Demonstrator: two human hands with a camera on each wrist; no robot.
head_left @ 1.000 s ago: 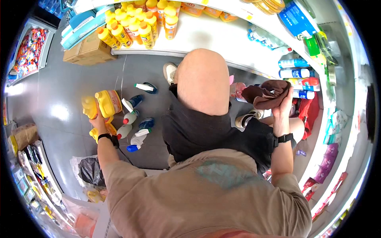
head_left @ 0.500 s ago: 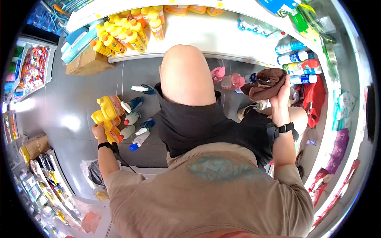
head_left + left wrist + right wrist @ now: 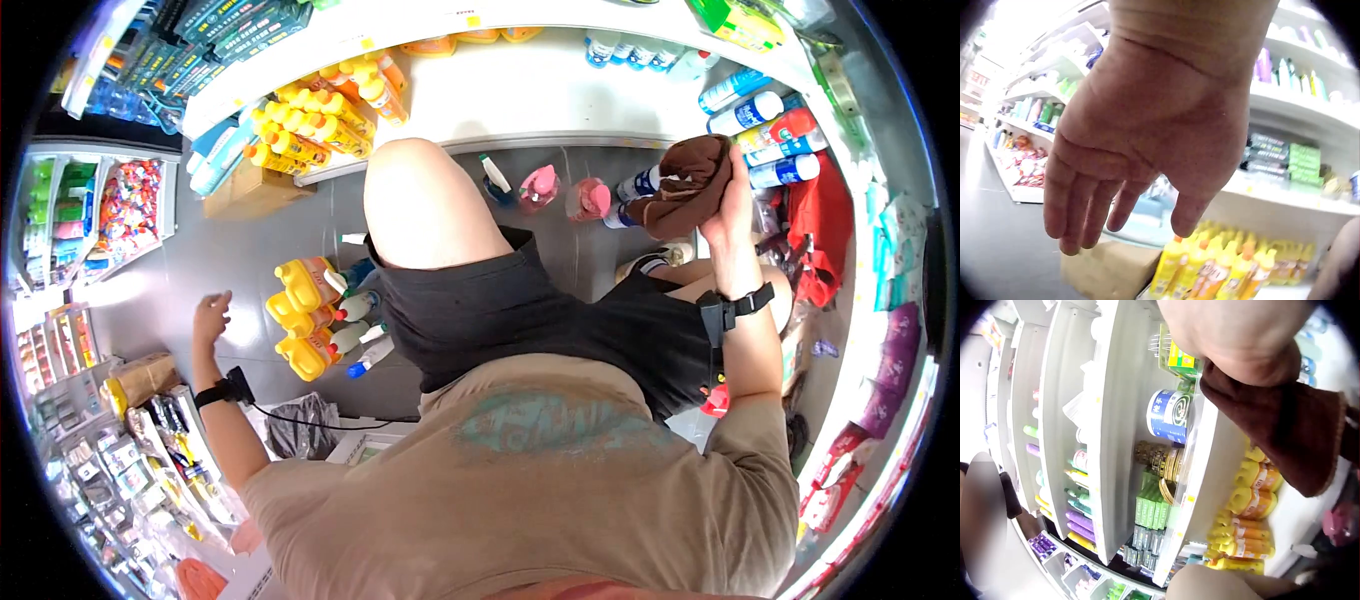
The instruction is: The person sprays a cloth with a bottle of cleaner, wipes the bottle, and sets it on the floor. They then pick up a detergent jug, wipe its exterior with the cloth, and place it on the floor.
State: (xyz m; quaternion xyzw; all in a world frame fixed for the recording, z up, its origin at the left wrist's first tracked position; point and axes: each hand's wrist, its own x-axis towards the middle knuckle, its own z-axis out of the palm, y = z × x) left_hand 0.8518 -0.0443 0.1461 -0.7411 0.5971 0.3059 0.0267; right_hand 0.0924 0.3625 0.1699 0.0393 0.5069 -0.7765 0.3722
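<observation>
My left hand is free above the floor, its fingers loosely spread. The left wrist view shows its palm, with nothing in the fingers. To its right, three yellow jugs stand close together on the floor. White and blue bottles sit right beside them, partly behind my shorts. My right hand grips a crumpled brown cloth near the right end of the low shelf. In the right wrist view the cloth hangs from the hand, whose fingers are mostly hidden.
Yellow bottles crowd the left of the low white shelf. Pink bottles stand on the floor before it. Spray cans lie at the right, near a red bag. A cardboard box sits at the shelf's left end.
My left hand set a yellow jug down beside the others, let go and moved away to the left. My right hand keeps hold of the brown cloth. The head view has shifted.
</observation>
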